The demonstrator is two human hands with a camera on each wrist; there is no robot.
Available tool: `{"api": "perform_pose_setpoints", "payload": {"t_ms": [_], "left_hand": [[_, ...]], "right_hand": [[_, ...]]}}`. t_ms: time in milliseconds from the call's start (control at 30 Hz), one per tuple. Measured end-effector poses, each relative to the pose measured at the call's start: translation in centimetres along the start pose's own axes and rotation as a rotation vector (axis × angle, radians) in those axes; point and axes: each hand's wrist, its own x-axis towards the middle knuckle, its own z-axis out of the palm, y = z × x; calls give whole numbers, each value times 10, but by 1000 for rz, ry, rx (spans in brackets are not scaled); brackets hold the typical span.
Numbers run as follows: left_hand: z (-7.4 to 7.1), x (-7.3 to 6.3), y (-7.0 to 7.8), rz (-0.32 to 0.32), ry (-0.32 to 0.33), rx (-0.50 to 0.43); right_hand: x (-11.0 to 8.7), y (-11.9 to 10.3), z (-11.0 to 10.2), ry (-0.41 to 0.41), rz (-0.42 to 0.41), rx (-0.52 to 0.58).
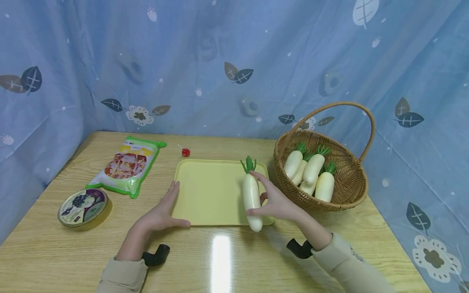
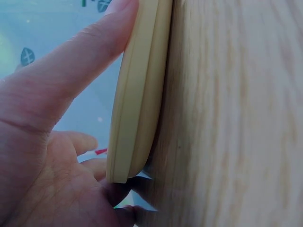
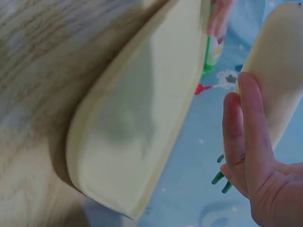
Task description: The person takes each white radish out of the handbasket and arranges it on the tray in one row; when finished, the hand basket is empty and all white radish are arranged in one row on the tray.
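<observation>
My right hand (image 1: pixel 276 202) grips a white radish (image 1: pixel 251 195) with green leaf stubs, thumb on one side and fingers on the other. The radish is held above the right part of a pale yellow tray (image 1: pixel 209 191), leaves pointing away from me; in the right wrist view the radish (image 3: pixel 279 66) is apart from the tray (image 3: pixel 128 127). At the tray's near left corner is my left hand (image 1: pixel 161 211), its fingers straight along the left side. The left wrist view shows the left thumb (image 2: pixel 90 52) touching the tray's rim (image 2: pixel 135 94).
A wicker basket (image 1: pixel 342 175) with a tall handle stands at the right, holding several white radishes (image 1: pixel 314 167). On the left lie a green-edged food packet (image 1: pixel 126 167) and a round tin (image 1: pixel 84 208). A small red item (image 1: pixel 185 152) sits behind the tray, before a blue curtain (image 1: pixel 205 81).
</observation>
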Motion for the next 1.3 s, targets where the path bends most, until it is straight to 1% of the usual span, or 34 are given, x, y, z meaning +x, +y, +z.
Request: {"api": "perform_pose_setpoints", "payload": {"t_ms": [200, 367, 567, 800, 867, 1000, 1167, 1300], "left_hand": [[2, 0, 0, 1, -2, 1], [1, 0, 0, -14, -4, -3], [2, 0, 0, -15, 6, -6], [2, -1, 0, -16, 0, 3], [2, -1, 0, -16, -2, 2], [2, -1, 0, -8, 0, 4], [1, 0, -1, 5, 1, 3], [3, 0, -2, 3, -3, 5]], "right_hand": [[10, 6, 10, -22, 35, 26], [20, 8, 16, -29, 55, 28], [35, 10, 24, -55, 92, 88], [50, 13, 35, -72, 118, 141], [54, 14, 38, -66, 127, 142], [61, 15, 45, -49, 132, 110], [67, 17, 52, -40, 121, 50], [71, 16, 56, -39, 112, 34]]}}
